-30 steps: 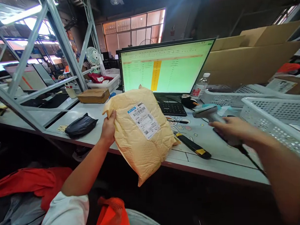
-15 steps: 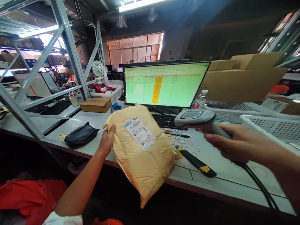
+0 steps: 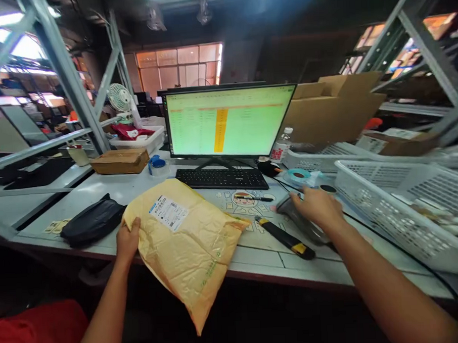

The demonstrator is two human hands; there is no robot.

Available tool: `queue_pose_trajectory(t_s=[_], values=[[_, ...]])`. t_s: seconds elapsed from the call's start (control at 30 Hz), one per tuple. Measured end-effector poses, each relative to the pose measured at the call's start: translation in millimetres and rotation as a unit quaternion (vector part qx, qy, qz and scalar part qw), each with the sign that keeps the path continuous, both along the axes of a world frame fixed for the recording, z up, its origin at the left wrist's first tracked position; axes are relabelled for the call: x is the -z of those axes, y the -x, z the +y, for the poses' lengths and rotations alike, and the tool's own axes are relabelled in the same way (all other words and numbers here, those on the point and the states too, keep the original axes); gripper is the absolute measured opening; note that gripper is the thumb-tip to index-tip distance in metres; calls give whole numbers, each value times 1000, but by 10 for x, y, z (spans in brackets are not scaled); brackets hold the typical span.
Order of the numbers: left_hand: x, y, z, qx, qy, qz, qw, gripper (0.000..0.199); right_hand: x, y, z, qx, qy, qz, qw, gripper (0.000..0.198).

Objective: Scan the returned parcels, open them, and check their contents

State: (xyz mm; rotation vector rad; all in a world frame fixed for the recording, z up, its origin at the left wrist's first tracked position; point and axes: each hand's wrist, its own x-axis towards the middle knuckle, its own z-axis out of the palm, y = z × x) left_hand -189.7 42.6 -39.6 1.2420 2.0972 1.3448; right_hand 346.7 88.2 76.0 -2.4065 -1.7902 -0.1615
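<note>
My left hand [image 3: 128,239] grips the left edge of a yellow padded mailer [image 3: 190,244]. A white shipping label [image 3: 168,213] faces up on the mailer, whose lower corner hangs past the table's front edge. My right hand [image 3: 319,206] is closed around a grey barcode scanner [image 3: 302,220], low over the tabletop; the scanner is blurred and partly hidden by the hand. Left of the scanner lie a black and yellow utility knife [image 3: 287,238] and a black pen [image 3: 255,197].
A monitor [image 3: 230,123] and keyboard [image 3: 221,179] stand behind the mailer. To the left are a black parcel [image 3: 92,221], a brown carton [image 3: 120,161] and blue tape [image 3: 158,166]. White plastic baskets [image 3: 397,209], a bottle [image 3: 283,145] and a large cardboard box [image 3: 325,111] occupy the right.
My right hand has lowered the scanner from above the table toward its surface, moving left. The mailer has come down and tilted flatter, still in my left hand. The view has turned right.
</note>
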Motion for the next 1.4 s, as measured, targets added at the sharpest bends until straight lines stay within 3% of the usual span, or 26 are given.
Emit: queue_pose_trajectory(t_s=[0.1,0.27,0.47,0.63,0.77,0.83,0.93,1.03,1.07,1.13,1.2,1.27,1.33,1.4], values=[[9,21,27,-7,24,46,999,59,-88,275,517,-62,30,11,998,47],[11,18,24,-15,27,50,998,62,148,657,1209,-102,95,25,990,39],[10,-23,37,-17,18,52,998,60,332,759,1401,-79,104,11,991,36],[-21,-60,14,-15,6,10,1000,49,290,831,1384,-103,110,11,988,39],[-76,-55,25,-25,-33,-87,995,35,116,886,1202,-127,94,12,987,39],[-216,-10,43,-35,-48,-113,992,39,64,885,939,-146,81,12,986,36],[-690,69,-7,-71,-127,-141,979,49,153,807,324,-170,71,11,983,37],[-1353,2,-239,-77,-330,-52,939,42,442,611,-309,-178,55,0,982,46],[-1552,-83,-345,-48,-378,11,925,37,556,532,-468,-178,48,-10,983,50],[-1830,-348,-545,80,-406,132,901,26,766,390,-673,-177,36,-23,983,55],[-1879,-710,-677,245,-356,231,872,32,907,298,-748,-178,21,-18,984,54],[-1677,-1112,-729,368,-271,301,837,46,951,259,-750,-179,-1,8,984,54],[-1277,-1503,-748,442,-173,355,805,45,895,261,-736,-175,-32,51,983,57],[-822,-1837,-797,511,-97,412,749,50,760,295,-739,-178,-80,98,976,58]])
